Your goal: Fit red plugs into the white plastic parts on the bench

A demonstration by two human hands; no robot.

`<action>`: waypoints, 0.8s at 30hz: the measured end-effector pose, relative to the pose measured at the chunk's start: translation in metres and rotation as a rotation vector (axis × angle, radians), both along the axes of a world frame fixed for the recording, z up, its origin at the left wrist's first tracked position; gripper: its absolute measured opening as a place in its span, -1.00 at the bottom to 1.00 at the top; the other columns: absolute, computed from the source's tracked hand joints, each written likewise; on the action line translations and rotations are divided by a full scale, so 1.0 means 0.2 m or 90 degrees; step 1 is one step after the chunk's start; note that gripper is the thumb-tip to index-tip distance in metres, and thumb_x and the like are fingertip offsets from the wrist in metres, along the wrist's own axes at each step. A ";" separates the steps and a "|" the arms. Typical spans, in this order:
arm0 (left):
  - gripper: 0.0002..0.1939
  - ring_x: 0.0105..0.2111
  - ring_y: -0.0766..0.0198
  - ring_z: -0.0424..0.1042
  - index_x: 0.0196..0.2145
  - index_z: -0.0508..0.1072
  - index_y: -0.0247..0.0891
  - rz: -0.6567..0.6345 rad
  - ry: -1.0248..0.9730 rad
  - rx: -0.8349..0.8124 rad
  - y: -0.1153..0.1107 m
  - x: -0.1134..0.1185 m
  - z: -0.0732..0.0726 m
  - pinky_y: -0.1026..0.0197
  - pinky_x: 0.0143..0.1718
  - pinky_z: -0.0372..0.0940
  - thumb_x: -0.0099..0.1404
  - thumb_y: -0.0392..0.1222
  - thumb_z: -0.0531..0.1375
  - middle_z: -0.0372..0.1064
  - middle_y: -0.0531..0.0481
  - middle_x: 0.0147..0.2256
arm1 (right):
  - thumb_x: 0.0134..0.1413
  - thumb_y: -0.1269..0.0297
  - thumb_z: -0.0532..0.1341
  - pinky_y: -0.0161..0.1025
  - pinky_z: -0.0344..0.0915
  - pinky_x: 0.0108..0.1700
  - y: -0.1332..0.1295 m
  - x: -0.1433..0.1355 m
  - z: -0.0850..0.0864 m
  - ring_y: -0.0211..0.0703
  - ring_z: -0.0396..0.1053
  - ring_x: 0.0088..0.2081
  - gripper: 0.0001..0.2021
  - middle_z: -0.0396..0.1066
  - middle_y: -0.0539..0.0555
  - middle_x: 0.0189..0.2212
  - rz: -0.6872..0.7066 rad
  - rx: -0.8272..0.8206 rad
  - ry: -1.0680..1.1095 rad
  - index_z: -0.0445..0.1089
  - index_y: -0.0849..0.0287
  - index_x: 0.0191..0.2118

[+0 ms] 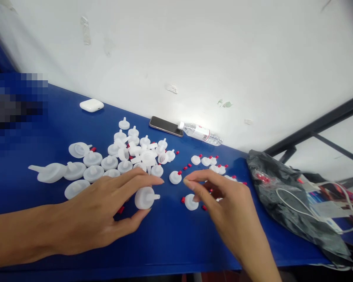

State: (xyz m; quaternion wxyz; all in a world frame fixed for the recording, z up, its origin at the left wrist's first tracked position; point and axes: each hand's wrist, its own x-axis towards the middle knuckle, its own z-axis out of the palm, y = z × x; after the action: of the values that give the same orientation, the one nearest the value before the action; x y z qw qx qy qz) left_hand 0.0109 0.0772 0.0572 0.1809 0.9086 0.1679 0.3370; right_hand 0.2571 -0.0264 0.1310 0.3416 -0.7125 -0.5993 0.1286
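Between the thumb and fingers of my left hand [106,207] is a white plastic spout cap [144,197], its thin spout pointing right with no red tip on it. My right hand [228,199] is pinched just to the right of it; whatever its fingertips hold, if anything, is hidden. A spout cap with a red tip [175,177] stands just left of those fingertips. Another white cap [191,202] lies below them, beside a small red tip [182,200]. Many bare white spout caps [93,173] are clustered beyond and left of my left hand.
Several red-tipped caps [195,159] lie right of centre on the blue table [170,243]. A phone [166,126] and a water bottle [200,133] lie along the wall. A white case [91,105] is at back left; a grey plastic bag [279,199] with cables lies right.
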 end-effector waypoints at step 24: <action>-0.84 -0.44 0.39 0.44 0.03 0.47 -0.04 0.042 -0.015 -0.031 0.02 0.01 -0.02 0.28 -0.41 0.36 0.56 -0.23 0.18 0.41 0.08 -0.09 | 0.40 0.40 0.38 -0.49 0.46 -0.12 0.02 -0.16 -0.04 -0.37 0.57 -0.33 -0.87 0.68 -0.17 -0.26 0.175 0.070 0.022 0.66 0.00 -0.17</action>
State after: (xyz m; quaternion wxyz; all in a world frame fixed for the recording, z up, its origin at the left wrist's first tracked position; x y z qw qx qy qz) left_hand 0.0133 0.0814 0.0541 0.1936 0.8940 0.2038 0.3490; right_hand 0.2244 -0.0222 0.1233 0.3697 -0.6016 -0.6913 0.1532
